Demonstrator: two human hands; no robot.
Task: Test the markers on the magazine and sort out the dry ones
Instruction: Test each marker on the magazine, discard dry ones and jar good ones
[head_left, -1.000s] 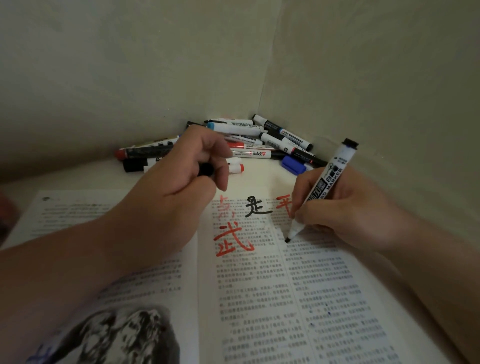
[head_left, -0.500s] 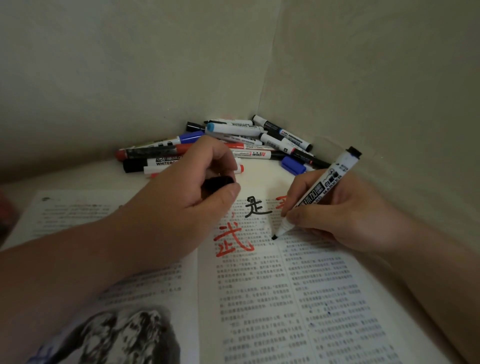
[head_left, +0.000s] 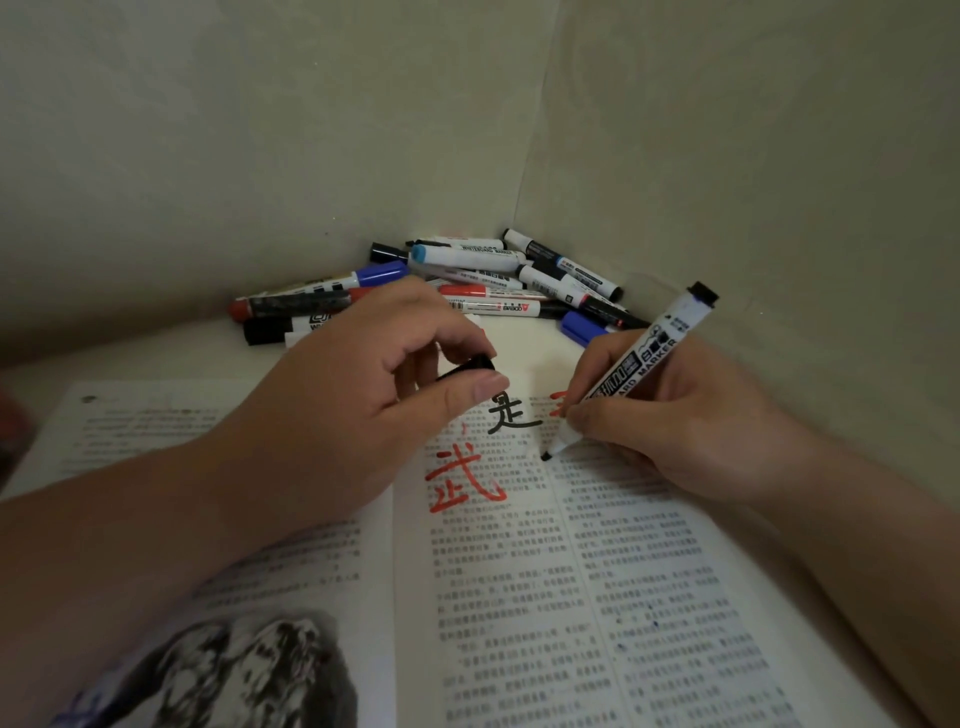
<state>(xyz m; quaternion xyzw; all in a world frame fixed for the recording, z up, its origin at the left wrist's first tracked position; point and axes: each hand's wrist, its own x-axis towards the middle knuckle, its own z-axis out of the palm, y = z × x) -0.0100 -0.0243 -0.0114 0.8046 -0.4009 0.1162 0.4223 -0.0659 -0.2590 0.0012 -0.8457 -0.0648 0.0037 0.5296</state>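
- Right hand (head_left: 691, 415) grips a black marker (head_left: 644, 358), tip on the right page of the open magazine (head_left: 519, 597).
- Left hand (head_left: 332, 410) pinches a black cap (head_left: 467, 366) beside it.
- More markers (head_left: 467, 280) heaped in the far corner.

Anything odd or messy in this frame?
Nothing damaged or spilled. The spare markers lie in a jumbled heap in the wall corner, crossing one another. The magazine print carries scrawled red and black characters, expected from testing. The right hand holds an uncapped marker; the left hand pinches a black cap.
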